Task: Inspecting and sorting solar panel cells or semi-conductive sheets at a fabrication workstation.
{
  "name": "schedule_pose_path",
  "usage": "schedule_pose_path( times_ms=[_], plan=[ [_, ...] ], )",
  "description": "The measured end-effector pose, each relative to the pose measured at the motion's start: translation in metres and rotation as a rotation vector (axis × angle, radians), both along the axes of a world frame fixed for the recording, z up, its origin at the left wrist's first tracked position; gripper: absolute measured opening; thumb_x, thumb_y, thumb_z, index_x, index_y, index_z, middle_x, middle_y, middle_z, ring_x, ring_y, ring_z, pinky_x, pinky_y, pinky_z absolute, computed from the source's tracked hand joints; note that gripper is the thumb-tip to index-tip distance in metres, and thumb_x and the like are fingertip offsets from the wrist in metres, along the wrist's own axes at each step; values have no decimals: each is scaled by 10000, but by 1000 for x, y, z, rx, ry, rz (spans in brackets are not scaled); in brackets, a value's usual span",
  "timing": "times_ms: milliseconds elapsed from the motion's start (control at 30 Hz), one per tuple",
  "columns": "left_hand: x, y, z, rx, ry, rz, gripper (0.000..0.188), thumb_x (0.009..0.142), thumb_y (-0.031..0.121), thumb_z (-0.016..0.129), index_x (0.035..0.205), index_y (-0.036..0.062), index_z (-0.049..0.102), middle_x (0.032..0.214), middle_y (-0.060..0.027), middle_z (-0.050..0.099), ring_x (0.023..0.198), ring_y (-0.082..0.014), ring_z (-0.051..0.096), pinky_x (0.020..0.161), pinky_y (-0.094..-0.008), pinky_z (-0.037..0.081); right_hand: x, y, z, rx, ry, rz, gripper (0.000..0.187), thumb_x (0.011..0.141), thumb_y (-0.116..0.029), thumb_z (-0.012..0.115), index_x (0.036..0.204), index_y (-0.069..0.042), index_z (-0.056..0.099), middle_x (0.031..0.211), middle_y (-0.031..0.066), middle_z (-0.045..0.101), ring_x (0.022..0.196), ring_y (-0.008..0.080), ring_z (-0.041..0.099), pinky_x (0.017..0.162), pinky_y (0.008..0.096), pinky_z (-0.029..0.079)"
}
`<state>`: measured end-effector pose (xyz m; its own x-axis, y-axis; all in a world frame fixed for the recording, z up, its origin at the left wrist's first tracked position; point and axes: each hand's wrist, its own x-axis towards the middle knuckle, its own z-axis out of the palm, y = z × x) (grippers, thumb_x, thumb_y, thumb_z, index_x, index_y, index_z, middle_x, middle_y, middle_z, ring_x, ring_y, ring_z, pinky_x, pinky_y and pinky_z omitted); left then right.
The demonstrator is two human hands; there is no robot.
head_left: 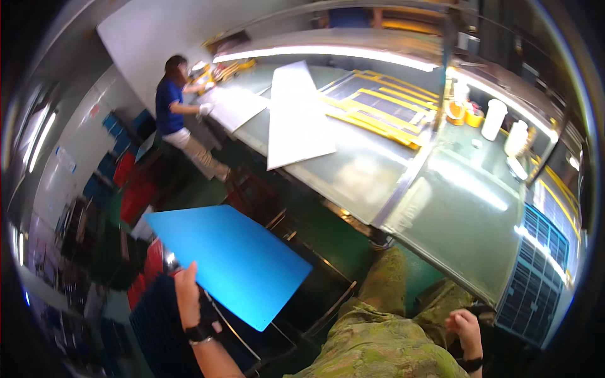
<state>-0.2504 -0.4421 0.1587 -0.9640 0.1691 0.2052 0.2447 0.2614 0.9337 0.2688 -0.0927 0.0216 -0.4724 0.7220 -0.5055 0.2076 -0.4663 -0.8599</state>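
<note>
My left hand [187,296] grips the near left edge of a flat blue sheet [233,261], thumb pointing up along it. The sheet is tilted and stands out over dark racks to the left of my legs. My right hand [465,329] is curled into a loose fist beside my right leg, and nothing shows in it. It is nearest to the corner of the workbench [463,220], apart from it. A large white panel [297,120] rests on the bench farther off, part of it jutting past the front edge.
A co-worker in a blue shirt [170,104] stands at the bench's far left, gloved hand on a pale sheet [230,107]. Yellow frames [384,104] lie on the bench. White bottles [495,120] and tape rolls [455,112] stand at right. A blue slatted rack [535,271] is beyond.
</note>
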Motion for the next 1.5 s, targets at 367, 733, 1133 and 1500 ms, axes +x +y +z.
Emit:
schedule_pose_path(
  times_ms=[367, 733, 1133, 1500],
  plan=[
    [74, 104, 80, 63, 329, -53, 354, 947, 225, 519, 650, 33, 516, 646, 54, 464, 612, -31, 395, 536, -218, 300, -70, 20, 85, 129, 286, 319, 289, 969, -202, 467, 1030, 36, 618, 917, 99, 671, 859, 150, 635, 782, 261, 502],
    [66, 97, 131, -289, 874, -331, 296, 917, 201, 570, 1146, 13, 553, 1020, -126, 564, 1001, -207, 534, 895, -320, 416, -82, 19, 65, 149, 231, 789, 400, 1003, -276, 384, 1122, 27, 617, 1032, 112, 670, 985, 168, 615, 906, 289, 467],
    [151, 283, -47, 156, -693, -904, 273, 939, 261, 533, 749, 74, 593, 655, -2, 550, 582, -86, 505, 553, -230, 418, -49, 1, 39, -245, 828, 112, 478, 1002, -289, 393, 1374, 2, 320, 1280, 140, 506, 1143, 208, 520, 965, 364, 432],
    [152, 267, -158, -207, -1226, -1146, 526, 944, 452, 464, 1277, 45, 441, 1070, -134, 585, 886, -191, 607, 745, -320, 520, 13, 2, -10, 40, 228, -333, 242, 883, -31, 532, 1111, 49, 529, 1030, 87, 618, 920, 147, 594, 774, 257, 479]
  ],
)
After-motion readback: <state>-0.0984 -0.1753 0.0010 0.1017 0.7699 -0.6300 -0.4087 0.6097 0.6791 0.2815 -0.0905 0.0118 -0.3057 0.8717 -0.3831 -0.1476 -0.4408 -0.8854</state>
